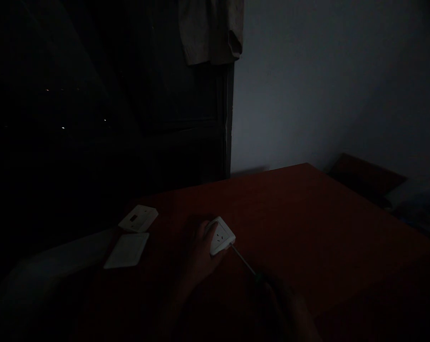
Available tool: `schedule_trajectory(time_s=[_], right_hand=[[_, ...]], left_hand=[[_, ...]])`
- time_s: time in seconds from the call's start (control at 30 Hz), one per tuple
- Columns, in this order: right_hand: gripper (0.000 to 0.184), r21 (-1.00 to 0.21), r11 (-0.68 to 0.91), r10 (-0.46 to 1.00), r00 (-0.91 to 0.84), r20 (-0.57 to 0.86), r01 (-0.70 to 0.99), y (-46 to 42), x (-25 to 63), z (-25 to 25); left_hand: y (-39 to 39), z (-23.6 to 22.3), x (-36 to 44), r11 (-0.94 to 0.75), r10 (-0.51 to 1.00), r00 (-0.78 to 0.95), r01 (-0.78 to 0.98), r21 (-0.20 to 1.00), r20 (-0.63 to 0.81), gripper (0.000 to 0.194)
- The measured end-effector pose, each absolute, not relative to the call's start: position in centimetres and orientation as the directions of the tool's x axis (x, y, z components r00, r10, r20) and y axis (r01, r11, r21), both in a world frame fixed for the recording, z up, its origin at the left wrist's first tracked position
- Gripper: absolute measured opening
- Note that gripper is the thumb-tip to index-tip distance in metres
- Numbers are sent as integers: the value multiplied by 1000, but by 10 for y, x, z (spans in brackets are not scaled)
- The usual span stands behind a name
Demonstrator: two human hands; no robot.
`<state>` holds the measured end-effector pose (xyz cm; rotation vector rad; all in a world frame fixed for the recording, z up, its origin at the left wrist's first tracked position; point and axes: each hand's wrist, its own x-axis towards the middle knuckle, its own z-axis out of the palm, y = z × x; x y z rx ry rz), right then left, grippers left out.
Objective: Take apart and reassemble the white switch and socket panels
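A white wall socket (222, 237) with several dark slots in its face is tilted up just above or on the red-brown table. My left hand (202, 251) grips it from the left, thumb below and fingers along the upper left edge. In deep shadow at the lower right, my right hand (277, 297) is closed around the dark green handle of a screwdriver (243, 260). The thin metal shaft points up and left, and its tip meets the socket's lower right edge. Much of my right hand is too dark to make out.
The table (293, 213) reaches to a pale wall (300, 95). On its left lie a white box-like piece with a dark opening (139, 218) and a flat white plate (127, 251). Cloth (211, 33) hangs over a dark window frame. A brown board (369, 173) leans beyond the right edge.
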<state>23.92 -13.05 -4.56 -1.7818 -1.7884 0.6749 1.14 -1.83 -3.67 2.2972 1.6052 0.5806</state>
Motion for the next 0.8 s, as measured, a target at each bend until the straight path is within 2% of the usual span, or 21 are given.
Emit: schedule_trajectory(time_s=[0.1, 0.17, 0.23, 0.3, 0.4, 0.47, 0.53, 0.63, 0.7, 0.8], right_hand=[[39, -559, 47, 998, -20, 54, 828, -134, 248, -63], [48, -472, 125, 987, -64, 145, 873, -136, 254, -77], [54, -441, 145, 982, -74, 174, 886, -138, 258, -84], [51, -501, 113, 989, -47, 142, 858, -138, 257, -80], [41, -701, 20, 999, 5, 33, 713, -133, 249, -64], [43, -807, -41, 999, 15, -40, 589, -129, 243, -55], [46, -846, -93, 995, 24, -95, 524, -127, 240, -50], [43, -771, -121, 992, 43, -121, 625, -129, 241, -52], [43, -673, -60, 998, 21, -66, 737, -133, 245, -55], [54, -582, 50, 999, -36, 35, 811, -136, 250, -60]], left_hand=[[-19, -34, 12, -327, 945, 295, 838, 437, 142, 63], [-19, -33, 13, -326, 945, 298, 836, 441, 134, 63], [-19, -32, 13, -333, 943, 304, 825, 457, 139, 63], [-19, -32, 12, -339, 941, 305, 811, 476, 150, 63], [-19, -32, 11, -347, 938, 311, 800, 489, 157, 65], [-19, -31, 11, -355, 934, 317, 795, 491, 162, 65], [-19, -32, 11, -358, 933, 319, 793, 494, 164, 66], [-19, -33, 10, -352, 936, 312, 792, 500, 164, 67], [-19, -34, 10, -349, 937, 306, 788, 507, 170, 66], [-19, -34, 10, -351, 936, 305, 785, 511, 175, 66]])
